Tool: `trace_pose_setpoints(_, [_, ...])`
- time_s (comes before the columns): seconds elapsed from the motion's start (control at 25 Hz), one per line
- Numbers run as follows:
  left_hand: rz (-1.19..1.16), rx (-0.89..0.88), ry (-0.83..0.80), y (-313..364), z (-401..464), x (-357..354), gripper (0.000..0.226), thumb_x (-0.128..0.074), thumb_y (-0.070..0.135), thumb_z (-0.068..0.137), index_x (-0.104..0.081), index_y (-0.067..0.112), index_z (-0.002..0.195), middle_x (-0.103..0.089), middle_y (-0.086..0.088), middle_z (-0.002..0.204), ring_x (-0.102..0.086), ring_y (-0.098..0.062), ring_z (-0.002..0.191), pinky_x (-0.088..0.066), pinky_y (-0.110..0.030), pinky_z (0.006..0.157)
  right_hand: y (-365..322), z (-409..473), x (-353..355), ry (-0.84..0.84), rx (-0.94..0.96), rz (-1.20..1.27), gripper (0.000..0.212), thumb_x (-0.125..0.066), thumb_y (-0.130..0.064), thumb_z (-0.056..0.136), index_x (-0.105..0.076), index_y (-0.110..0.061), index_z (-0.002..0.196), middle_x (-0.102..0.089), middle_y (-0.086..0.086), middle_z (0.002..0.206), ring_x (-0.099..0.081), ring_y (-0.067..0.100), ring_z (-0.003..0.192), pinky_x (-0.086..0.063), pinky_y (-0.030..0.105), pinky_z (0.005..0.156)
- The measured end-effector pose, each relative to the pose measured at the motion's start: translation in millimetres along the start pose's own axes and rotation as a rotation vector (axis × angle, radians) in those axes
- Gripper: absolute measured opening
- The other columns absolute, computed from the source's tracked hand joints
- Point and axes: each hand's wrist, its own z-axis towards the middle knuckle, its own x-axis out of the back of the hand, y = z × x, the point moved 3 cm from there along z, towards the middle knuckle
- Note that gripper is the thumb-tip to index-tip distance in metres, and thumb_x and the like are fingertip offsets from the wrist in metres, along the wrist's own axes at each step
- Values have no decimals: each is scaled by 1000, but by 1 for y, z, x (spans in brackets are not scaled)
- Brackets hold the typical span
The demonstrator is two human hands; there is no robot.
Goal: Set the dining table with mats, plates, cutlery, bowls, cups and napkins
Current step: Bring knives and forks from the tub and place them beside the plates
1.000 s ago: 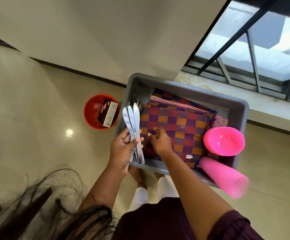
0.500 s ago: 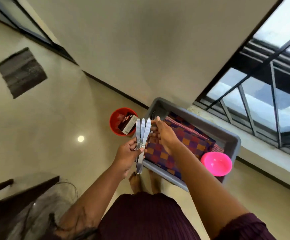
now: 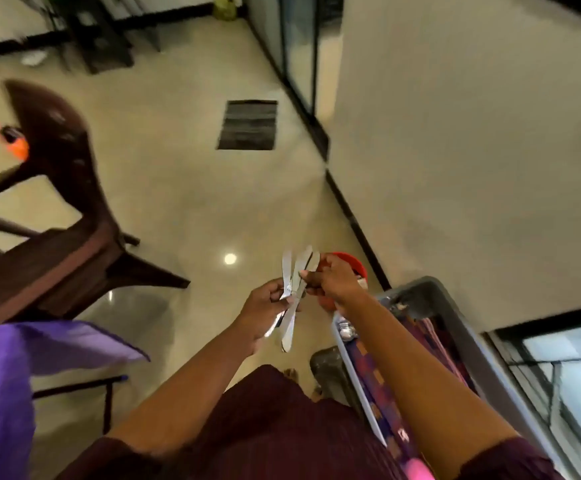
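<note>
Task barely begun, by the look: knives [image 3: 294, 289] in left hand [image 3: 264, 308] grip, fanned, right hand [image 3: 332, 280] pinching blades. Mats [image 3: 373, 382] etc. lie in grey tub [image 3: 462, 323] at right. Purple-clothed table [image 3: 1, 393] at left; brown chair [image 3: 60, 216] beside it, red bucket [image 3: 358, 265] near tub.

A glossy cream tiled floor [image 3: 178, 188] is bounded by a plain pale wall [image 3: 472, 150] with dark skirting. A brown plastic chair [image 3: 60, 237] is seen at left, a dark mat [image 3: 247, 124] near the glass door [image 3: 299, 46].
</note>
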Motion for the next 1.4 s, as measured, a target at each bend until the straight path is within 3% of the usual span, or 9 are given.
trace_pose_setpoints(0.12, [-120,5,161,-11,-29,39,24,-48,-5,97,-62,11,109,-68,-11,103,-67,-28,93,-55,-50,88,0,5,-60,-131,-24,-106,28,-70,1,84,-57,-4,107,-68,13,87,-66,24,77,-59,32,65])
trace_pose_setpoints(0.44, [-428,-35,599,-57,-120,169,22,-48,-1,98,-59,14,110,-68,-12,110,-69,-25,90,-58,-48,81,12,-13,-254,-506,-33,-349,37,-70,2,84,-54,-12,115,-66,12,97,-68,24,81,-57,30,65])
trace_pose_setpoints(0.6, [-574,-82,747,-76,-165,240,19,-47,-3,98,-56,13,104,-67,-10,99,-68,-22,78,-59,-42,71,18,-36,-349,-635,33,-480,48,-69,1,85,-48,-21,122,-60,17,97,-63,21,79,-57,29,62])
trace_pose_setpoints(0.76, [-597,-107,878,-91,-217,307,14,-53,1,96,-55,12,103,-65,-13,97,-63,-21,75,-55,-37,70,32,-54,-437,-714,0,-519,42,-66,2,87,-48,-16,120,-62,13,99,-66,21,78,-57,32,65])
trace_pose_setpoints(0.88, [-568,-80,1000,-117,-261,354,19,-51,3,97,-56,16,109,-68,-5,99,-62,-16,84,-51,-28,75,58,-71,-502,-784,-66,-553,31,-64,-1,90,-51,-16,115,-66,12,91,-69,21,73,-58,32,64])
trace_pose_setpoints(0.96, [-590,-57,1079,-141,-289,376,20,-50,2,96,-58,16,109,-69,-3,92,-62,-16,77,-50,-30,74,81,-85,-537,-827,-113,-584,25,-63,-5,92,-53,-17,111,-67,11,84,-67,23,72,-58,34,67])
trace_pose_setpoints(1.16, [-803,5,1305,-188,-361,383,21,-44,5,99,-58,9,113,-62,-9,73,-56,-16,63,-50,-25,57,131,-121,-576,-952,-146,-676,19,-63,-8,93,-53,-16,107,-65,11,74,-60,22,65,-49,29,56])
trace_pose_setpoints(1.28, [-866,35,1517,-211,-393,359,19,-40,16,102,-57,8,105,-48,-1,63,-40,-9,50,-34,-20,43,151,-139,-581,-1011,-168,-738,19,-62,-7,93,-52,-16,107,-64,10,74,-61,20,63,-49,30,57])
trace_pose_setpoints(1.4, [-928,-6,1605,-226,-410,325,27,-50,39,99,-55,13,97,-36,2,64,-27,-6,48,-22,-19,42,166,-151,-584,-1028,-193,-801,21,-62,-7,94,-51,-14,110,-66,12,80,-62,21,64,-51,31,58])
